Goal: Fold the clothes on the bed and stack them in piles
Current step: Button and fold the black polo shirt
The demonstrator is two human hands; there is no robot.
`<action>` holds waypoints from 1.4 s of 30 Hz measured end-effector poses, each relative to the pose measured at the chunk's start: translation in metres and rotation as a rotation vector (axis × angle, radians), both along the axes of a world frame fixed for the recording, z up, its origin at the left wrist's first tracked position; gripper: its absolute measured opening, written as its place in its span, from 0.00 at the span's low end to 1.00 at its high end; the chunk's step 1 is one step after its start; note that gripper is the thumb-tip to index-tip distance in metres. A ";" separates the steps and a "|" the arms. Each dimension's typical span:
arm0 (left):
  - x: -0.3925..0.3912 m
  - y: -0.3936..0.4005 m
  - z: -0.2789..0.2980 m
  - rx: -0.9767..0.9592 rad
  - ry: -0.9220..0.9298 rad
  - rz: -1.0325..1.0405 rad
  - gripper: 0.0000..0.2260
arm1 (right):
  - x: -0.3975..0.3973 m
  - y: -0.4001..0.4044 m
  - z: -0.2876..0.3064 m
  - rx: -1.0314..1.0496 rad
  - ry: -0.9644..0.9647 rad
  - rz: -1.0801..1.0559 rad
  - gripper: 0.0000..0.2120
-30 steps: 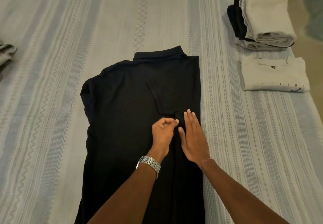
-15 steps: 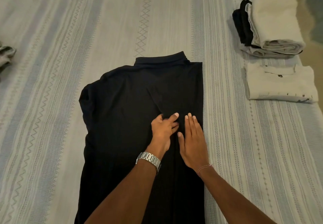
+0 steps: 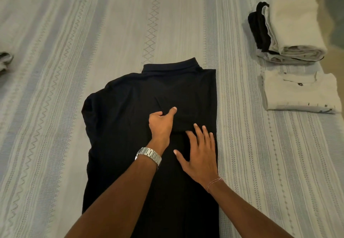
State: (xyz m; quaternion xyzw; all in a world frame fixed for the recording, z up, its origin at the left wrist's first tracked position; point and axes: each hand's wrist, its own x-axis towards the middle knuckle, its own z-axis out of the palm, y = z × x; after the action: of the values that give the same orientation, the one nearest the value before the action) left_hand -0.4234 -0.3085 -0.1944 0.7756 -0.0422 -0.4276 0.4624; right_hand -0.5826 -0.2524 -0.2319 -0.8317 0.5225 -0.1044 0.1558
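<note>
A black collared shirt [image 3: 130,126] lies flat on the bed, collar away from me, its right side folded in to a straight edge. My left hand [image 3: 161,124], with a metal watch at the wrist, rests on the middle of the shirt at the folded-in sleeve. Its thumb is stretched out and its fingers are mostly hidden. My right hand [image 3: 200,156] lies flat with spread fingers on the folded right part, just nearer me. At the right edge of the bed sit a folded white shirt [image 3: 299,93] and a pile of folded clothes [image 3: 286,31].
The striped bedspread [image 3: 93,33] covers the whole bed. A bit of grey cloth [image 3: 4,62] shows at the far left edge. The bed's right edge and the floor run just beyond the folded pile.
My left hand has let go of its pinch on the sleeve and slid forward onto it with the thumb out. My right hand has drawn back toward me and spread its fingers.
</note>
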 end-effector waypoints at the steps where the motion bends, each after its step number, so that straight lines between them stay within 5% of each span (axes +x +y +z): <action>1: 0.004 -0.007 0.002 0.002 0.036 0.040 0.18 | 0.008 -0.004 0.004 -0.058 -0.038 -0.028 0.32; 7: 0.025 -0.041 0.020 0.008 0.009 0.059 0.17 | 0.069 -0.038 0.028 0.006 -0.116 -0.128 0.32; 12: 0.031 -0.052 0.029 0.038 -0.613 -0.305 0.09 | 0.076 -0.040 0.027 0.167 -0.228 -0.204 0.13; 16: 0.021 -0.060 0.037 0.068 -0.813 -0.377 0.07 | 0.077 -0.040 0.028 0.184 -0.207 -0.257 0.24; 20: 0.017 -0.061 0.038 0.071 -0.825 -0.425 0.08 | 0.077 -0.046 0.035 0.256 -0.105 -0.284 0.16; 30: 0.005 -0.079 0.044 0.005 -0.799 -0.485 0.12 | 0.053 -0.049 0.042 0.594 -0.690 -0.413 0.03; 38: -0.035 -0.095 0.012 -0.155 -0.623 -0.880 0.13 | 0.013 -0.053 0.036 0.734 -0.898 -0.757 0.06; 42: -0.032 -0.089 0.007 -0.205 -0.885 -0.979 0.14 | 0.004 -0.059 0.040 0.801 -0.921 -0.841 0.07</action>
State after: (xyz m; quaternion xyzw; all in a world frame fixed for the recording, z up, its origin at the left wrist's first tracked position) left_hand -0.4553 -0.3973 -0.1875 0.7214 -0.6155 -0.2236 0.2255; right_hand -0.5786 -0.3111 -0.1922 -0.3129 0.6767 -0.2950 0.5977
